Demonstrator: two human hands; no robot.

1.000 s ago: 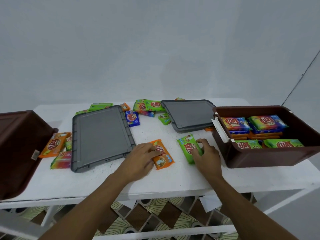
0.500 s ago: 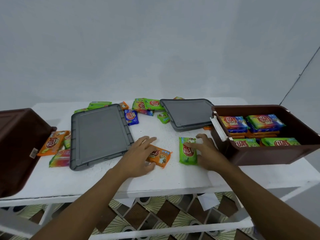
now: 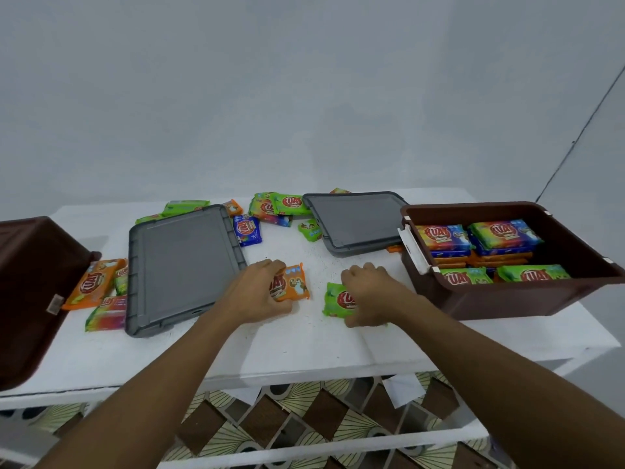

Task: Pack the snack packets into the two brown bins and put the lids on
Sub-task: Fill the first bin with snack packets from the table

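My left hand [image 3: 258,292] grips an orange snack packet [image 3: 293,282] at the table's middle, fingers curled over its left edge. Beside it, my right hand [image 3: 370,294] curls over a green packet [image 3: 336,299] lying flat. The right brown bin [image 3: 507,299] stands open and holds several packets in stacks. Only a side of the left brown bin [image 3: 30,286] shows at the frame's left edge; its inside is hidden. Two grey lids lie flat: a large one [image 3: 182,265] left of my hands, another [image 3: 358,221] behind them.
Loose packets lie along the white table's [image 3: 304,346] back, among them a blue one [image 3: 247,230] and green ones [image 3: 287,204]. More packets [image 3: 93,286] sit between the left bin and the large lid. Patterned floor shows below the table.
Both hands have closed their fingers on their packets. The orange packet has been lifted at one edge and turned; the green packet has slid slightly toward the front.
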